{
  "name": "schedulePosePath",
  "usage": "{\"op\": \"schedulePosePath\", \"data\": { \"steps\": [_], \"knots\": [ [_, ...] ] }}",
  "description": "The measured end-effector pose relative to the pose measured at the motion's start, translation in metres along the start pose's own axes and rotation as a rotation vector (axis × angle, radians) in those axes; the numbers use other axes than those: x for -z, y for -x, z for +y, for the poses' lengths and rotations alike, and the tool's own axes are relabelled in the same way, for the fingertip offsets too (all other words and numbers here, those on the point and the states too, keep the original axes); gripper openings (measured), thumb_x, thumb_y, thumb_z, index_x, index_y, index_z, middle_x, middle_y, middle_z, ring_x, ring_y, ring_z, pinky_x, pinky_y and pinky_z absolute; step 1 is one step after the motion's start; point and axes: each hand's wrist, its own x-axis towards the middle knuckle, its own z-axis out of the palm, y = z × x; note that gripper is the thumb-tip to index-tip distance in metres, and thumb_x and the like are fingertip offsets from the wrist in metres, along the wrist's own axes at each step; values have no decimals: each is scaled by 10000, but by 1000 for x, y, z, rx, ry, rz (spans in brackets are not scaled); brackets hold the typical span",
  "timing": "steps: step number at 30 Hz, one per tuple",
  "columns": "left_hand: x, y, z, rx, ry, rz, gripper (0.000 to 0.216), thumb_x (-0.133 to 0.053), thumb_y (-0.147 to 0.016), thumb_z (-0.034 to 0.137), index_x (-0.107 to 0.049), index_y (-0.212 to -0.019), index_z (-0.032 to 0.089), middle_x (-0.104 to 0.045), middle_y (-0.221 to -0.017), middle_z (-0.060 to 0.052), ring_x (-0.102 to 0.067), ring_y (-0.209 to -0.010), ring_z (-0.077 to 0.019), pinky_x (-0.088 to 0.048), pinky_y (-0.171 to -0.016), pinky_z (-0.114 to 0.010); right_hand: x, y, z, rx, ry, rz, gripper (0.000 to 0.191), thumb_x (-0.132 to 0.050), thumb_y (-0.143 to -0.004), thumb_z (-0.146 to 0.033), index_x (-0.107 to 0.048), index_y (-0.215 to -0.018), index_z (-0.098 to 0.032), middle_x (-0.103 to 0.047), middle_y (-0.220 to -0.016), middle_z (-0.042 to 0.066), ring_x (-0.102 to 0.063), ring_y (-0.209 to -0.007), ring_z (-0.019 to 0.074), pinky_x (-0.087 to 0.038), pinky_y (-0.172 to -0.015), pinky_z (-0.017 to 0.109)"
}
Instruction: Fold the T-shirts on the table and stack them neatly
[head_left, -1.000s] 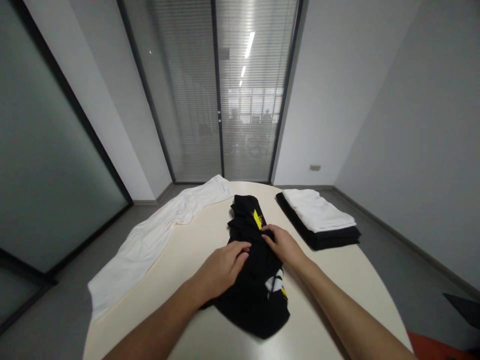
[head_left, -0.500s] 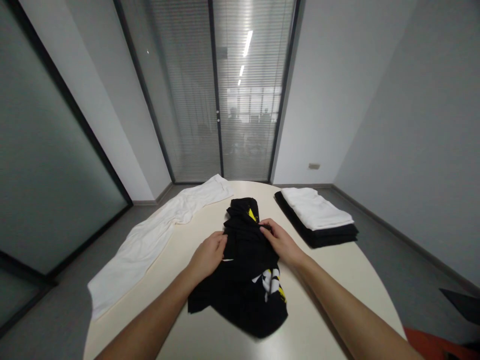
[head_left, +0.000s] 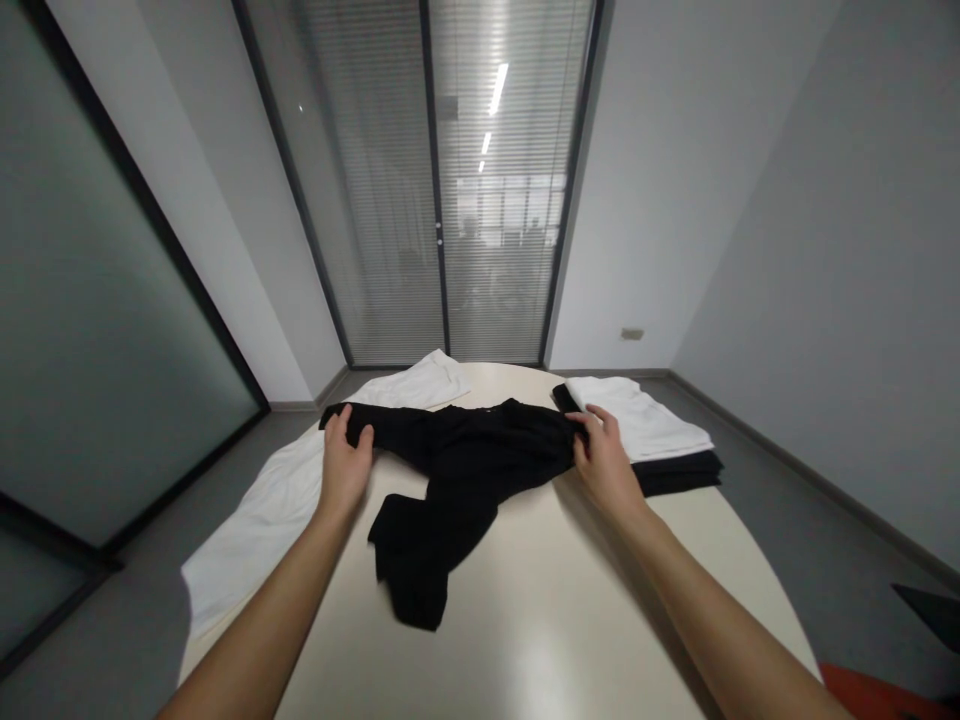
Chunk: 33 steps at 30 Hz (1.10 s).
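Observation:
A black garment [head_left: 457, 465] lies spread across the far half of the round cream table [head_left: 525, 610], with one end trailing toward me. My left hand [head_left: 343, 468] grips its left end, fingers closed on the cloth. My right hand [head_left: 602, 460] grips its right end, right beside the folded stack. The cloth is pulled out wide between the two hands.
A long white garment [head_left: 277, 500] drapes over the table's left edge. At the back right sits a folded stack [head_left: 645, 440], white cloth on top of black. Glass doors with blinds stand beyond the table. An orange object [head_left: 870, 690] shows at the lower right.
Both hands have moved apart and away from me, pulling the bunched black garment out wide. Its yellow and white print no longer shows.

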Motion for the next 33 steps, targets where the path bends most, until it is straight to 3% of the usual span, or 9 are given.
{"op": "schedulePosePath", "data": {
  "steps": [2, 4, 9, 13, 18, 21, 25, 29, 33],
  "knots": [
    [-4, 6, -5, -75, -103, -92, 728, -613, -884, 353, -363, -1534, 144, -310, -1598, -193, -238, -1511, -351, -240, -1224, -508, -3, 5, -6, 79, 75, -72, 319, -490, -902, -233, -651, -1176, -200, -395, -1508, 150, -417, -1377, 326, -362, -1146, 552],
    [-11, 16, -8, -127, -180, -213, 820, -647, -859, 334, -287, -1572, 147, -221, -1623, -213, -182, -1520, -386, -254, -1210, -534, -4, 10, -15, 188, 109, -208, 296, -554, -879, -226, -686, -1144, -228, -447, -1501, 118, -342, -1427, 345, -313, -1164, 595],
    [-18, 36, -7, -280, -231, -561, 690, -621, -877, 292, -401, -1528, 221, -185, -1641, -162, -272, -1499, -357, -329, -1180, -501, -5, 22, -38, 436, -26, -671, 373, -699, -844, -300, -680, -1216, -293, -639, -1323, 70, -381, -1412, 336, -330, -1148, 554],
    [-14, 38, -1, -395, -292, -725, 592, -587, -885, 238, -504, -1471, 245, -287, -1618, -125, -312, -1488, -326, -348, -1175, -472, -8, 23, -46, 462, -51, -699, 175, -622, -925, -294, -700, -1079, -259, -713, -1079, 67, -559, -1230, 285, -417, -1062, 467],
    [-14, 36, 1, -392, -419, -632, 354, -510, -935, 257, -736, -1198, 185, -545, -1430, -138, -541, -1311, -319, -414, -1127, -442, 2, 11, -36, 346, -49, -489, 159, -548, -958, -294, -694, -997, -246, -680, -1077, 83, -616, -1029, 251, -483, -935, 407],
    [-11, 28, -3, -354, -413, -438, 337, -486, -946, 273, -766, -1121, 208, -619, -1307, -122, -594, -1213, -305, -452, -1075, -436, 14, 0, -20, 172, 0, -256, 196, -539, -931, -300, -710, -999, -234, -656, -1030, 90, -619, -947, 251, -502, -874, 394],
    [-1, 11, -7, -150, -353, -170, 375, -482, -927, 312, -742, -1178, 215, -686, -1068, -108, -658, -1015, -277, -517, -925, -397, 24, -8, -1, -21, 137, -57, 287, -517, -863, -241, -721, -1063, -212, -639, -983, 86, -604, -789, 229, -513, -791, 393],
    [4, 8, 3, 32, -297, -226, 417, -495, -905, 308, -679, -1271, 227, -737, -813, -43, -696, -805, -244, -507, -741, -328, 25, -7, -6, 45, 116, -94, 400, -482, -845, -176, -709, -1167, -244, -611, -1212, 99, -636, -908, 235, -522, -873, 407],
    [-3, 25, 22, 14, -283, -359, 515, -492, -940, 358, -514, -1438, 228, -766, -791, -22, -721, -787, -231, -493, -706, -306, 24, 0, -29, 292, -27, -425, 451, -486, -857, -146, -694, -1229, -292, -615, -1293, 66, -606, -1141, 254, -498, -1006, 414]
  ]
}}
